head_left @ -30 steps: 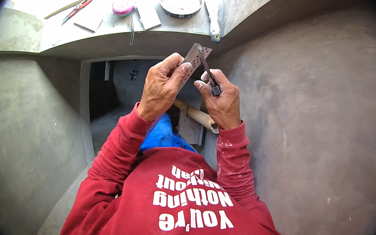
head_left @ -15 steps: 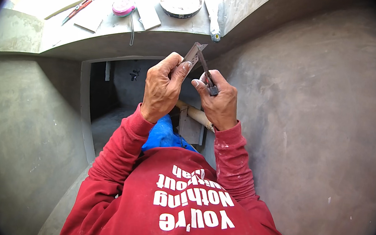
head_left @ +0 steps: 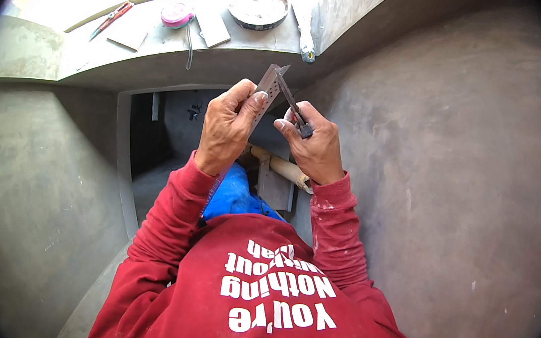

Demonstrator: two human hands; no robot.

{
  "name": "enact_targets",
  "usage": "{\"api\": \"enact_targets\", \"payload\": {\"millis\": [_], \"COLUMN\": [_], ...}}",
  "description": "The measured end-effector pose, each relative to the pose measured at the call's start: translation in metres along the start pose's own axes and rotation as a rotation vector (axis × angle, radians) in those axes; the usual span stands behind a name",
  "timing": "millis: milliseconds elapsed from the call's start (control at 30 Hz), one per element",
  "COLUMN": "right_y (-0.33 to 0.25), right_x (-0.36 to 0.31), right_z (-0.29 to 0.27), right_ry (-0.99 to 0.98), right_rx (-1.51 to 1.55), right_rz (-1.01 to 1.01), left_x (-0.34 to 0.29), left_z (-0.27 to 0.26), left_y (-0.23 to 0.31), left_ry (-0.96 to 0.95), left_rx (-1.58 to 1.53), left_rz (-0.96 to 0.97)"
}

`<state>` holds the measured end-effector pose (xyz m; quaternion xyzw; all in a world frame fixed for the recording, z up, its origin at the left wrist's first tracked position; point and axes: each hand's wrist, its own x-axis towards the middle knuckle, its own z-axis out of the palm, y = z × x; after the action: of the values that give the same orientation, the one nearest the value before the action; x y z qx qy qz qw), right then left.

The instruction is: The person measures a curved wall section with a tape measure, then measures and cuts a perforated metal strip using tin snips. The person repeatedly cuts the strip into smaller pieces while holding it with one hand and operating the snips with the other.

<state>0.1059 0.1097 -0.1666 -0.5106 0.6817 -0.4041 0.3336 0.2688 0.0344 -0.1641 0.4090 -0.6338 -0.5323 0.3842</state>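
My left hand [head_left: 229, 123] is closed on a perforated corner bead [head_left: 268, 88], a thin angled strip with rows of small holes. Its top end points up and away from me, and a lower stretch shows beside my left sleeve. In my right hand [head_left: 314, 144] is a slim dark blade-like tool [head_left: 287, 97] with a black block at its near end; its exact kind is unclear. The tool's tip meets the bead close to the bead's upper end, just right of my left thumb.
On the ledge ahead lie a red utility knife [head_left: 112, 20], two pale tiles [head_left: 128, 37], a pink tape measure [head_left: 177, 16], a round tub of pale paste [head_left: 259, 7] and a paste-smeared scraper [head_left: 305, 30]. Below are an opening and a pipe [head_left: 281, 166]. A plastered wall [head_left: 447, 163] curves on the right.
My left hand has shifted slightly left and down with the corner bead, and more of its perforated face shows. My right hand and the tool have barely moved.
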Motion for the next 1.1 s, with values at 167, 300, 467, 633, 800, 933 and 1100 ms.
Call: {"api": "enact_targets", "payload": {"millis": [167, 300, 467, 633, 800, 933, 1100], "right_y": [-0.008, -0.020, -0.044, -0.088, -0.159, -0.222, -0.233], "right_x": [-0.004, -0.003, 0.014, 0.051, 0.095, 0.094, 0.141], "right_z": [-0.013, -0.028, -0.058, -0.073, -0.061, -0.077, -0.041], "right_ry": [-0.168, -0.209, -0.212, -0.362, -0.294, -0.448, -0.774], "right_rx": [0.100, 0.105, -0.063, -0.403, -0.694, -0.851, -1.145], "right_rz": [0.084, 0.051, -0.096, -0.386, -0.664, -0.480, -0.277], "left_x": [0.011, 0.016, 0.020, 0.017, 0.009, 0.002, -0.006], "left_z": [-0.029, -0.051, -0.065, -0.076, -0.080, -0.078, -0.088], "left_y": [-0.006, -0.008, -0.006, -0.007, -0.015, -0.024, -0.032], "left_ry": [-0.025, -0.136, -0.275, -0.380, -0.275, -0.118, -0.034], "left_rx": [-0.117, -0.194, -0.113, 0.008, 0.106, 0.118, 0.093], "left_rz": [-0.078, -0.065, -0.109, -0.095, -0.037, 0.010, 0.007]}}
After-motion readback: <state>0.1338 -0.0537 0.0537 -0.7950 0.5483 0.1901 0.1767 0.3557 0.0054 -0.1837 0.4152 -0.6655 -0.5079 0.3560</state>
